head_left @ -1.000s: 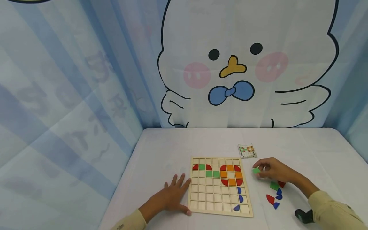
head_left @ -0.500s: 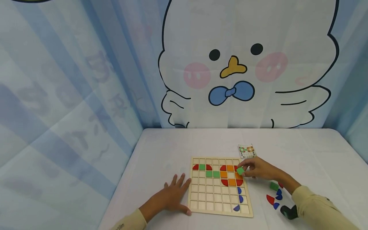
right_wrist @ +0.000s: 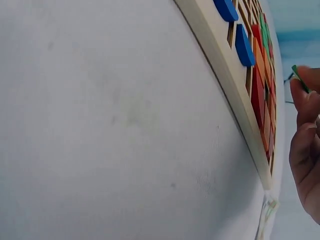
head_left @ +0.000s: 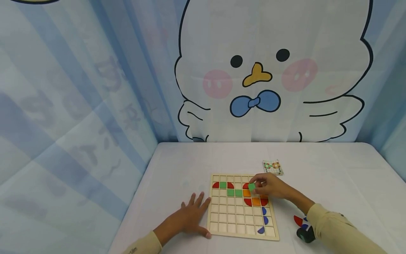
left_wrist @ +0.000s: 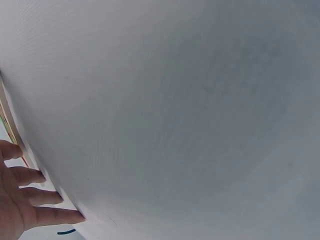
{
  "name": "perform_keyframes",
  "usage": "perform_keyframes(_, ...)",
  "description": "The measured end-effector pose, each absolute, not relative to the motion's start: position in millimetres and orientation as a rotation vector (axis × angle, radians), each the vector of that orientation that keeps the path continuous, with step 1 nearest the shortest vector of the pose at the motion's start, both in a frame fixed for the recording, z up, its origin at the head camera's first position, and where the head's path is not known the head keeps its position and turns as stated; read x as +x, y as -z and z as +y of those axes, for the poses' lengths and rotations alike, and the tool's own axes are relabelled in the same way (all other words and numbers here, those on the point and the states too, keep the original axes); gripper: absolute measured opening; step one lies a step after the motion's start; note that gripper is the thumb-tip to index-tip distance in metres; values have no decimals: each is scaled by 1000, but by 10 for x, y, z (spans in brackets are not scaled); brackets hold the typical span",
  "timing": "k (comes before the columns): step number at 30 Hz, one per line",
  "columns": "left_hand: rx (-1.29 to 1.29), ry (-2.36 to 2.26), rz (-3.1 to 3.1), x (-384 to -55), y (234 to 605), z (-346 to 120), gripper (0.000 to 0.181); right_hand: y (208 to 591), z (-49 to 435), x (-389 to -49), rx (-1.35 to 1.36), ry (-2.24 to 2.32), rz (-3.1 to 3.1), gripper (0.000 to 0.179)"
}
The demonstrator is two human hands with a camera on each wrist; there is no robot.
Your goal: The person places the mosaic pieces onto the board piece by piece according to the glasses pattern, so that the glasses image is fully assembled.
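My right hand (head_left: 269, 185) pinches a green square tile (head_left: 252, 187) between thumb and fingers, over the upper right of a wooden grid board (head_left: 222, 226). In the right wrist view the tile's thin green edge (right_wrist: 296, 71) shows at the fingertips. Red quarter-round, orange square and green square pieces fill some cells in the upper rows. Several blue pieces (head_left: 265, 220) lie down the right side of the grid. My left hand (head_left: 191, 216) rests on the table beside the board's left edge, fingers spread; in the left wrist view its fingertips (left_wrist: 75, 217) reach along that edge.
A small patterned card (head_left: 272, 167) lies behind the board's right corner. Loose pieces, including a red one (head_left: 298, 221), lie right of the board, partly hidden by the right sleeve (head_left: 336, 225). A dark wrist-worn device (head_left: 305, 234) hangs near them. A printed curtain stands behind the table.
My right hand has carried the green tile leftward from the table beside the board to over its upper right cells. The left hand has stayed in place.
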State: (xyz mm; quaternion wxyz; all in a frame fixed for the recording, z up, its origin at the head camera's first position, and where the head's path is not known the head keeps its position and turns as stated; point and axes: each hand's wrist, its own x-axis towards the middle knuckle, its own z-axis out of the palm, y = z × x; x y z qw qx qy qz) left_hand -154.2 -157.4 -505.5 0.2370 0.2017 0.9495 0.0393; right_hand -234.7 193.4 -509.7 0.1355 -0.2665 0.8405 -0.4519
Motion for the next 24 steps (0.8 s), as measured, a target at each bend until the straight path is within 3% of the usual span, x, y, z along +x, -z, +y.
perform_keyframes(12, 546, -113, 2601, -1553, 5073, -1573, 120, 5058, 1541, -2323, -754, 1311, 2374, 38)
perform_keyframes(24, 541, -119, 2601, -1555, 5087, -1582, 120, 5132, 1277, -2359, -803, 1287, 2376, 32)
